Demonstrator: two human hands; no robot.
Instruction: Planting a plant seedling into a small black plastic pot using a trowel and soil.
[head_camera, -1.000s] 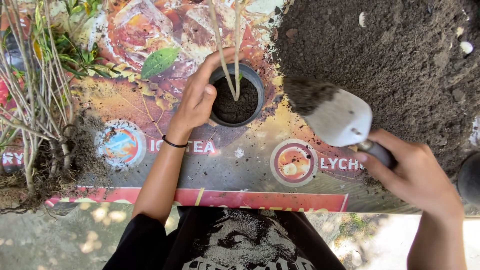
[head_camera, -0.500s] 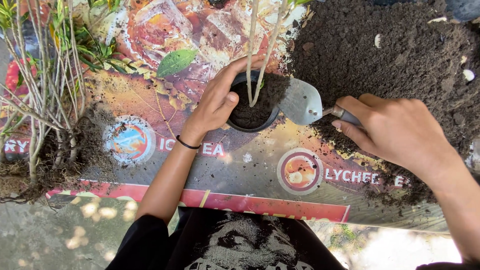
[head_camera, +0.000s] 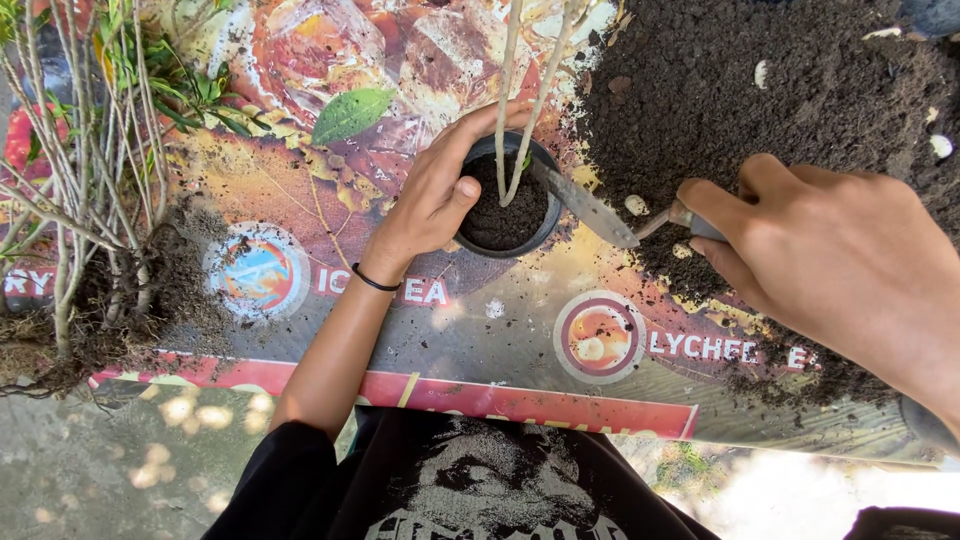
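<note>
A printed plastic banner (head_camera: 330, 150) covers the ground. On it: a small black pot (head_camera: 505, 200) near the middle, a soil heap (head_camera: 790, 90) at the far right corner, uprooted seedlings (head_camera: 80, 200) along the left edge.

Bright, even daylight falls across the printed mat (head_camera: 450, 330) with soft, short shadows. Dappled sun spots blur on the ground (head_camera: 150, 450) beyond its near edge; the near right corner glares white.
</note>
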